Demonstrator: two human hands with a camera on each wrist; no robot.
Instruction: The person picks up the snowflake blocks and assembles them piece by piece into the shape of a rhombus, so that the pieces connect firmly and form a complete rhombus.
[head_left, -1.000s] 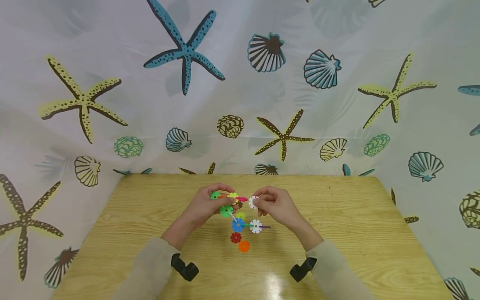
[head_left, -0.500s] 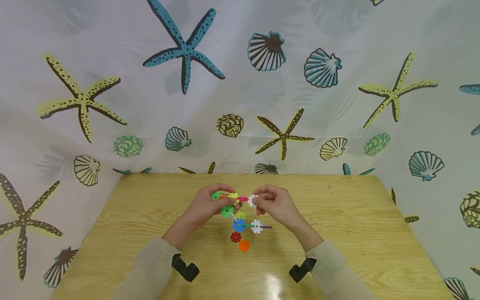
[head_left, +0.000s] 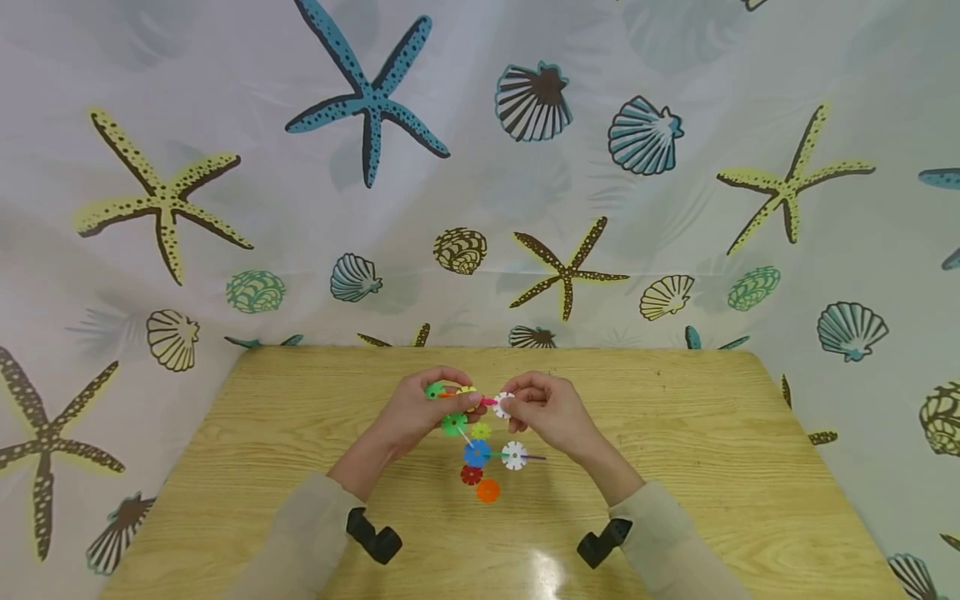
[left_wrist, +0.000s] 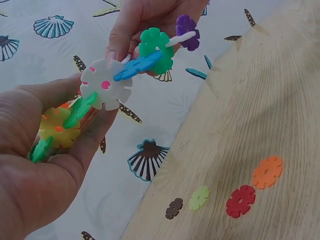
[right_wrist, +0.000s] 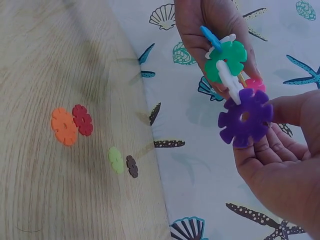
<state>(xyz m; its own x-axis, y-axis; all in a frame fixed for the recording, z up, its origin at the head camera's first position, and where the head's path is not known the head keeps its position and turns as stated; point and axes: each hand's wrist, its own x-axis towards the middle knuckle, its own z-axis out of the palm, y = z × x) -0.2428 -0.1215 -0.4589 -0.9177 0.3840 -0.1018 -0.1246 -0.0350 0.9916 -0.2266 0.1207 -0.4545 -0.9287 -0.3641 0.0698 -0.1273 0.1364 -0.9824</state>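
My left hand (head_left: 423,410) grips a linked chain of slotted plastic flower discs, its thumb on a yellow disc (head_left: 467,398). A green disc (head_left: 434,390) and an orange one seen edge-on lie by its fingers. From the yellow disc a pink disc (head_left: 488,401) points right. My right hand (head_left: 551,410) pinches a white disc (head_left: 502,406) whose edge meets the pink one. Below hang a second green disc (head_left: 453,424), a blue disc (head_left: 477,453) and another white disc (head_left: 514,456). A purple disc (right_wrist: 245,118) ends the chain, large in the right wrist view.
Loose on the wooden table (head_left: 675,433) lie an orange disc (left_wrist: 267,172), a red disc (left_wrist: 240,201), a lime disc (left_wrist: 199,198) and a brown disc (left_wrist: 174,208). A shell-and-starfish cloth (head_left: 465,167) hangs behind and beside the table.
The white disc in my right hand has moved slightly left to the pink disc, closing the gap between them. The hanging part of the chain has shifted slightly.
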